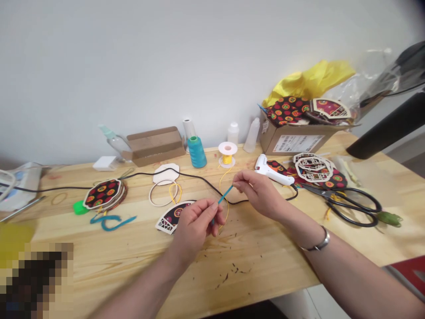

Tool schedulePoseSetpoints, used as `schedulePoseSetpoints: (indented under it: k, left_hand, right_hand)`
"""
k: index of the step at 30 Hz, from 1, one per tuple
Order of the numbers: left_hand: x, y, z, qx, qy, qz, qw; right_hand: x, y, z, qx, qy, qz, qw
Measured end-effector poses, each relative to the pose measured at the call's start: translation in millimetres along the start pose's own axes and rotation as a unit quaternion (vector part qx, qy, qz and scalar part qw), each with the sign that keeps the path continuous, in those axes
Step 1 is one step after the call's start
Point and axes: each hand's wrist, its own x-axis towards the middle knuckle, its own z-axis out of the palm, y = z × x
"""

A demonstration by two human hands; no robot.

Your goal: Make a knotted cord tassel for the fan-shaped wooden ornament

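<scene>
Stretched between my two hands is a short length of blue thread (pixel 226 194). My left hand (pixel 201 219) grips its lower end, thumb over curled fingers. The upper end is pinched in the fingertips of my right hand (pixel 257 190), which has a watch on the wrist. Partly behind my left hand lies a fan-shaped piece (pixel 168 220) with a pale lattice edge and dark patterned fabric. A yellow cord (pixel 226 212) runs down behind the hands from a white spool (pixel 227 153). The blue thread cone (pixel 197 153) stands farther back.
Large black scissors (pixel 352 206) and a white glue gun (pixel 274 172) lie at right, before a cardboard box (pixel 295 137) of fabric pieces. At left are stacked fabric pieces (pixel 103 193) and loose blue cord (pixel 114 223). A black cable (pixel 202 179) crosses the wooden table (pixel 133 270).
</scene>
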Motion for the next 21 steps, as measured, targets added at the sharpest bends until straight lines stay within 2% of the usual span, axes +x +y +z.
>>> schedulePoseSetpoints:
  k: [7, 14, 18, 21]
  left_hand:
    - [0.6, 1.1, -1.2, -0.016, 0.017, -0.008, 1.000]
    - [0.4, 1.6, 1.6, -0.016, 0.001, -0.018, 1.000]
    - [-1.3, 0.9, 0.1, -0.016, -0.020, -0.020, 0.999]
    - [-3.4, 0.8, -3.9, -0.001, -0.064, -0.009, 0.998]
  right_hand:
    - [4.8, 11.9, -2.2, -0.021, 0.047, 0.009, 0.999]
    - [7.5, 17.4, -2.9, -0.057, 0.080, 0.024, 0.995]
    - [8.6, 20.0, -5.3, -0.067, 0.107, 0.035, 0.991]
    - [9.9, 21.0, -8.3, -0.074, 0.132, 0.044, 0.987]
